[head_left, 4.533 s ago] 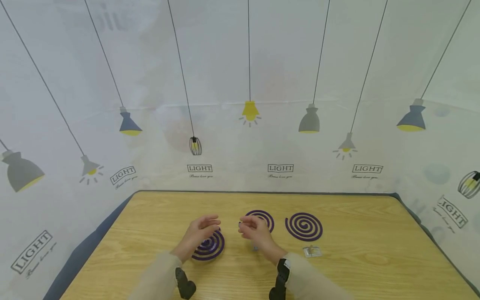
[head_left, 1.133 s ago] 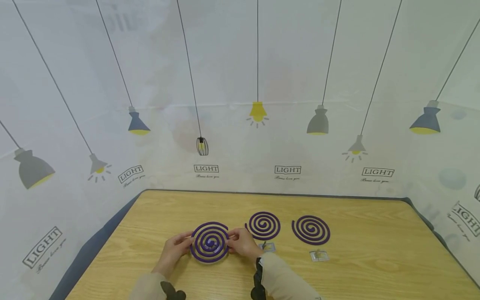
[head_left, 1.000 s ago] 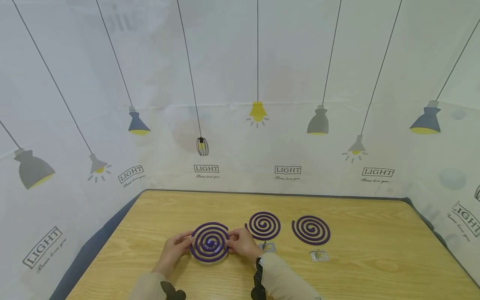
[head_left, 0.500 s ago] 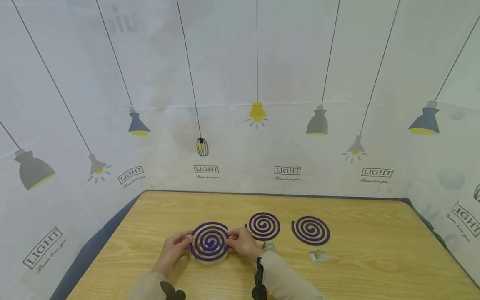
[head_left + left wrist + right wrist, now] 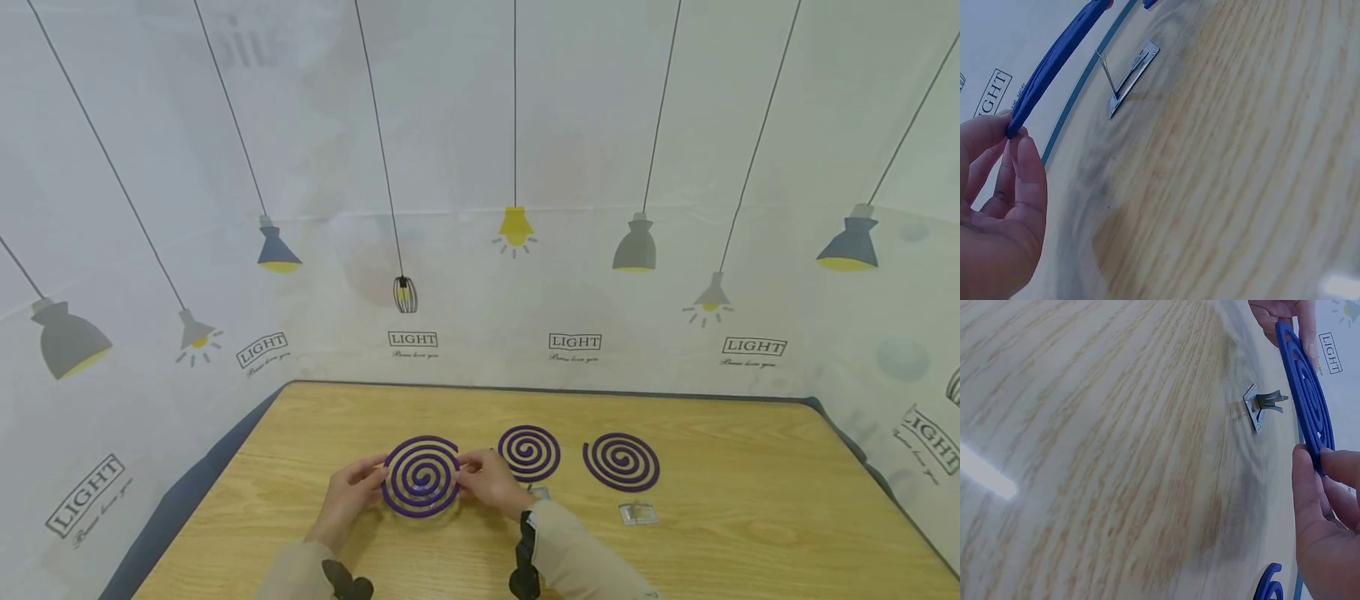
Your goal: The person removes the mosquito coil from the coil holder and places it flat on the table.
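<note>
A purple mosquito coil (image 5: 425,477), which looks blue in the wrist views, is held level between both hands above the table. My left hand (image 5: 347,500) pinches its left rim between thumb and fingers. On the opposite rim my right hand (image 5: 491,483) pinches it the same way. Below the coil, a small metal coil stand (image 5: 1124,87) lies on the table with its thin prongs bent upward. In the right wrist view the stand's prongs (image 5: 1269,401) are apart from the coil (image 5: 1300,381).
Two more purple coils lie flat to the right, a nearer one (image 5: 527,451) and a farther one (image 5: 621,457). In front of them are two metal stands, one (image 5: 540,493) partly behind my right wrist, the other (image 5: 638,513) in full view. A printed curtain (image 5: 480,300) surrounds the wooden table (image 5: 720,533).
At first my hands hovered apart by the left coil without holding it. Later both pinched its rims, and in the last half second it has risen slightly.
</note>
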Demonstrator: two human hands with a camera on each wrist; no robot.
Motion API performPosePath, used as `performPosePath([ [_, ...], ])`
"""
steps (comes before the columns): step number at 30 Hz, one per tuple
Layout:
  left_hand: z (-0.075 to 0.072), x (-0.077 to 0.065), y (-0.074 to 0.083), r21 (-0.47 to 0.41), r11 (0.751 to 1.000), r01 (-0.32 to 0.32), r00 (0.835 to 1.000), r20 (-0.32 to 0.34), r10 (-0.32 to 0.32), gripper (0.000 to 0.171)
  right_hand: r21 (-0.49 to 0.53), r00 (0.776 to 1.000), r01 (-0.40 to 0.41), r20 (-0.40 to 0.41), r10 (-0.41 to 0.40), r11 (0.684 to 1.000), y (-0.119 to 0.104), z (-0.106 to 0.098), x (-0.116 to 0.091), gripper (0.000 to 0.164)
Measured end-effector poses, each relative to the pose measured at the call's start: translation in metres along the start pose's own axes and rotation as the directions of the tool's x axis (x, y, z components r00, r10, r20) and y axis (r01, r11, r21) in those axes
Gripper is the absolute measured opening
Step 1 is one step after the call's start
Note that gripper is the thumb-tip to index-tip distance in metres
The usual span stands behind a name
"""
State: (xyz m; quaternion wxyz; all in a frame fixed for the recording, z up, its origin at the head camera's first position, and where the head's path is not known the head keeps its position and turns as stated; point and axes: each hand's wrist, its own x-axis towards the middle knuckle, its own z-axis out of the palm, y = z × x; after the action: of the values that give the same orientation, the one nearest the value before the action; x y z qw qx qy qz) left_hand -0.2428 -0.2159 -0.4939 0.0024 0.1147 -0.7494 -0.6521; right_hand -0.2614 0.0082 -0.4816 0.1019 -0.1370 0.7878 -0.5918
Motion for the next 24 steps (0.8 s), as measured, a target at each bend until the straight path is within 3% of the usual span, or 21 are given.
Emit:
performPosePath([
  [24,0.009,0.006,0.007,-0.115,0.992,-0.045,0.999,-0.017,0.043,0.038,0.072,0.999,-0.029,-0.015,0.03,0.997,-0.012,-0.015,0.01,0.03],
])
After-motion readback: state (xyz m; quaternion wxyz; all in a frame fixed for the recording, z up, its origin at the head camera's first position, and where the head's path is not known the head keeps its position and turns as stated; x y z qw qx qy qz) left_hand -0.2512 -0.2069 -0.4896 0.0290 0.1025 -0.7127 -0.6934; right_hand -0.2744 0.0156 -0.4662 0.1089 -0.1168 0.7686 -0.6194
